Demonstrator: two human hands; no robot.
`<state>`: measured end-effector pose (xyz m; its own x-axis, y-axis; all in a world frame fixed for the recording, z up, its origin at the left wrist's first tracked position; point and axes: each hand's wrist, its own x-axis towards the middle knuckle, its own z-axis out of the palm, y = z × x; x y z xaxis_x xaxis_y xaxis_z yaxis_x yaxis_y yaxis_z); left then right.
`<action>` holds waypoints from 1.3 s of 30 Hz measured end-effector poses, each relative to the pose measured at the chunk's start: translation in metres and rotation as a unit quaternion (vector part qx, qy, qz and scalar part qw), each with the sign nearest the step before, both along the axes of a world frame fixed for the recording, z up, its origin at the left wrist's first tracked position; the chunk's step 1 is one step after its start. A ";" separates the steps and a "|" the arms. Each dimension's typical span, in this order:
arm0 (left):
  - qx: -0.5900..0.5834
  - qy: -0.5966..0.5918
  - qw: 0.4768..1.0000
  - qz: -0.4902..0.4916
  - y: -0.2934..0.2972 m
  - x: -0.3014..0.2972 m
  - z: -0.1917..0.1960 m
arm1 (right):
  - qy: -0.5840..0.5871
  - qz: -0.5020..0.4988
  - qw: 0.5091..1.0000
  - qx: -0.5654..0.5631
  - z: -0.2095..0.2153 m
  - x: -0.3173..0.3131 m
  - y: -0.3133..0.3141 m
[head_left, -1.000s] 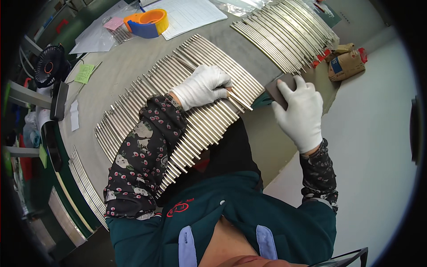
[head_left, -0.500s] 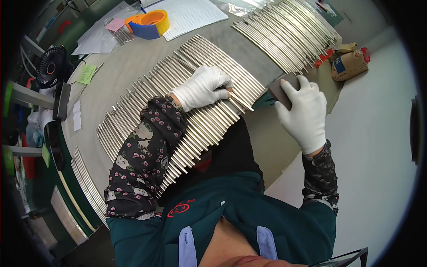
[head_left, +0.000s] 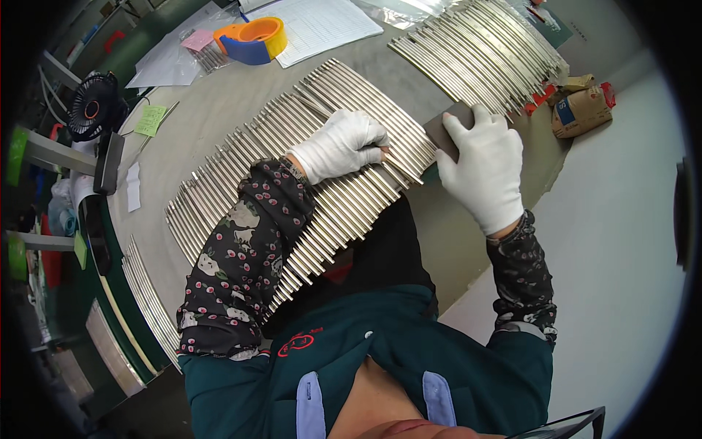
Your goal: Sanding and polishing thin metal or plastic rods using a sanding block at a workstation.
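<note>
A long row of slim silvery metal rods [head_left: 387,110] lies side by side along the table's near edge. On top of them rests my left hand [head_left: 340,143], in a white glove with bare fingertips showing. Its fingers are closed in a pinch on a metal rod near the row's right part; the fingertips partly hide the hold. My right hand [head_left: 488,172], also gloved, grips a dark grey-brown block [head_left: 443,137] between thumb and fingers. The block is just right of the rods' ends, close to them; whether it touches them I cannot tell.
A second batch of rods [head_left: 475,58] lies at the far right, beside a brown paper bag [head_left: 583,112]. An orange and blue tape dispenser [head_left: 252,40] and paper sheets [head_left: 322,33] are at the back. A small black fan [head_left: 93,106] stands left. More rods [head_left: 150,300] lie near left.
My right hand has moved left with the block, bringing it nearer the rods' ends. My left hand keeps its hold on the row. The whole view has shifted slightly.
</note>
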<state>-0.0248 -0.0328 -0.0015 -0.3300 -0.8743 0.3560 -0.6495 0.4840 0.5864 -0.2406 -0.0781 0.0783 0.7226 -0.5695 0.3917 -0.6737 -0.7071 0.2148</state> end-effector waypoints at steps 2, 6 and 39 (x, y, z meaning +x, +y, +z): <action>-0.003 -0.027 1.000 0.008 0.001 -0.002 0.002 | -0.059 0.137 0.987 0.056 0.000 0.001 0.020; -0.015 -0.010 1.000 -0.001 0.003 0.002 -0.002 | 0.030 0.026 0.999 0.026 -0.004 0.002 0.010; 0.022 -0.319 0.933 0.167 -0.008 0.008 -0.007 | -0.141 0.074 0.965 0.208 -0.062 -0.082 0.035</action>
<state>-0.0172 -0.0408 -0.0082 -0.1685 -0.9754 0.1421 -0.9833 0.1763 0.0443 -0.3221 -0.0436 0.0160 0.7064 -0.6188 0.3436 -0.5488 -0.7854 -0.2861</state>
